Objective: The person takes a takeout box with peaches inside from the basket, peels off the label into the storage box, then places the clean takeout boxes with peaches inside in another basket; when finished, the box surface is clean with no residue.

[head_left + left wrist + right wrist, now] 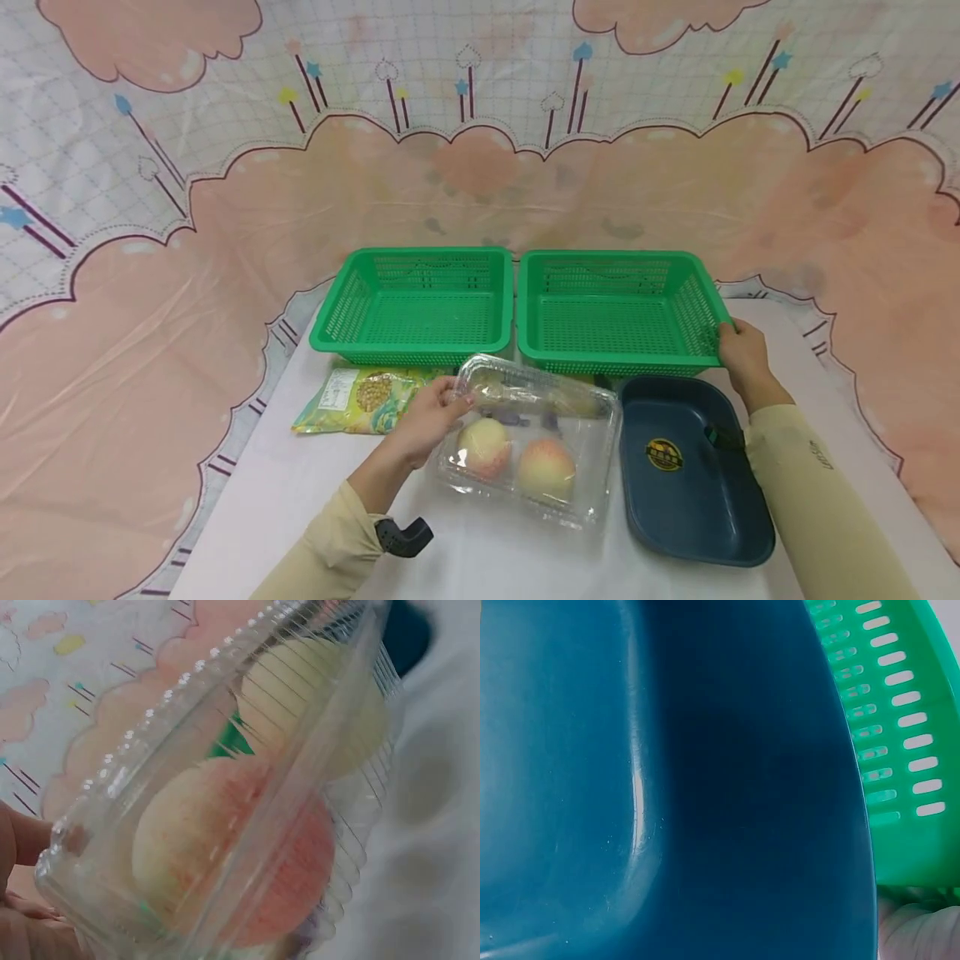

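Note:
In the head view, my left hand [429, 421] pinches the left edge of a clear plastic clamshell box [592, 479], tilted above the table. Inside are two peaches, a pink-and-cream peach [232, 855] and a paler peach [315, 705] in the left wrist view. Purple and yellowish shapes show through the box's upper part; whether they lie inside or behind it I cannot tell. At the other side, my right hand [745, 360] grips the front right corner of the right green basket [618, 360]. Its fingertips are hidden by the rim.
A left green basket [411, 350] stands beside the right one. In front of it lies a yellow-green printed bag [341, 400], partly behind my left hand. A dark blue tray [693, 508] with a black-and-yellow sticker sits under my right forearm. A patterned cloth [480, 192] hangs behind.

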Demonstrator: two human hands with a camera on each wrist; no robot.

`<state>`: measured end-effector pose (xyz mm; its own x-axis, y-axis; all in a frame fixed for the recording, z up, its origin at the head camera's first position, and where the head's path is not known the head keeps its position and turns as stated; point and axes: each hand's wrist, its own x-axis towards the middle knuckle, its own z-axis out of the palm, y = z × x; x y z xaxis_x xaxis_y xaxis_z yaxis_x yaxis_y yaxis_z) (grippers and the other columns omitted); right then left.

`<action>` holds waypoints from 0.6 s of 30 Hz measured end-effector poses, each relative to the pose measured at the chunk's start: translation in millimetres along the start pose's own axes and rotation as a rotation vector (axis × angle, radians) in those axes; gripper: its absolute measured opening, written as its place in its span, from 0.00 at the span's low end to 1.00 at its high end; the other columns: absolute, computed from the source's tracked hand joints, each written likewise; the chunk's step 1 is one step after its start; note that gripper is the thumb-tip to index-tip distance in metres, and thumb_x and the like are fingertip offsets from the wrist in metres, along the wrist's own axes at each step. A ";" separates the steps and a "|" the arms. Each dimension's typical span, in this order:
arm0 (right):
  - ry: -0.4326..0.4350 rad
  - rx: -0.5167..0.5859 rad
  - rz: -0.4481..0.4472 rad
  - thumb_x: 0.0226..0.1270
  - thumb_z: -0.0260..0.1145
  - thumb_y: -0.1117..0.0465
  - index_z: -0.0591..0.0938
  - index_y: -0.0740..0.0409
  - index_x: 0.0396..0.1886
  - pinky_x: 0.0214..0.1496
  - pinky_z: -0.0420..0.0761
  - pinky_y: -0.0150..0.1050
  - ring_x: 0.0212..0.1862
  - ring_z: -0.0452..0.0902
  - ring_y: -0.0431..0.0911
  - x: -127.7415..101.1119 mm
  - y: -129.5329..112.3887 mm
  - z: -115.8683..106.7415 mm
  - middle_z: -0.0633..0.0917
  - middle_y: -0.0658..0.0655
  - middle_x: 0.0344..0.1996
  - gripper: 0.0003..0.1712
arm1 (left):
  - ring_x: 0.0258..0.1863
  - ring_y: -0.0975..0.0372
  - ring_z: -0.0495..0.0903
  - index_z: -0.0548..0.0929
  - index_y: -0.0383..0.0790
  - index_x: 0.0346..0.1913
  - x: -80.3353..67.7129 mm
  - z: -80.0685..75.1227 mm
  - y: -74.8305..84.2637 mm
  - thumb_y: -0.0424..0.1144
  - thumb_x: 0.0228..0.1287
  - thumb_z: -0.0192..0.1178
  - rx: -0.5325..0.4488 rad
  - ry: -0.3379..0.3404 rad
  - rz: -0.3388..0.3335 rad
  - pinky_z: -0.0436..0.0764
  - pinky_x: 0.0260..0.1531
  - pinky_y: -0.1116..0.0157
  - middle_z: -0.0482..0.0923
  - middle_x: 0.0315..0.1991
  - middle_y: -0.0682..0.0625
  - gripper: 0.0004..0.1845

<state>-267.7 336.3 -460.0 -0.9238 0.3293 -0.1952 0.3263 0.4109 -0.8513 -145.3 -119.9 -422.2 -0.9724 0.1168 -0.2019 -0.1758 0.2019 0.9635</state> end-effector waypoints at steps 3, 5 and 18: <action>-0.003 -0.007 -0.007 0.87 0.33 0.53 0.57 0.71 0.81 0.43 0.74 0.29 0.48 0.72 0.42 0.3 -2.3 -0.8 0.68 0.73 0.72 0.35 | 0.53 0.45 0.83 0.71 0.20 0.66 8.7 -5.3 28.4 0.31 0.79 0.54 -0.040 0.005 0.041 0.85 0.59 0.49 0.82 0.49 0.31 0.20; -0.005 -0.016 -0.007 0.86 0.33 0.53 0.56 0.71 0.81 0.47 0.75 0.33 0.53 0.72 0.47 0.3 -3.7 -1.6 0.67 0.74 0.73 0.35 | 0.64 0.40 0.78 0.69 0.20 0.68 18.4 -7.6 47.4 0.31 0.81 0.53 -0.070 0.004 0.052 0.82 0.63 0.47 0.78 0.59 0.27 0.21; 0.033 -0.022 0.019 0.87 0.34 0.54 0.58 0.72 0.80 0.36 0.73 0.26 0.45 0.71 0.41 -1.5 -2.0 1.7 0.70 0.72 0.70 0.34 | 0.72 0.47 0.70 0.72 0.29 0.65 105.5 10.9 97.4 0.42 0.81 0.57 -0.069 0.086 -0.020 0.71 0.73 0.45 0.72 0.68 0.38 0.22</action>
<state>-267.3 333.6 -458.8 -0.9106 0.3648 -0.1944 0.3481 0.4233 -0.8364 -263.4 -77.3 -351.5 -0.9778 0.0286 -0.2077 -0.2021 0.1351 0.9700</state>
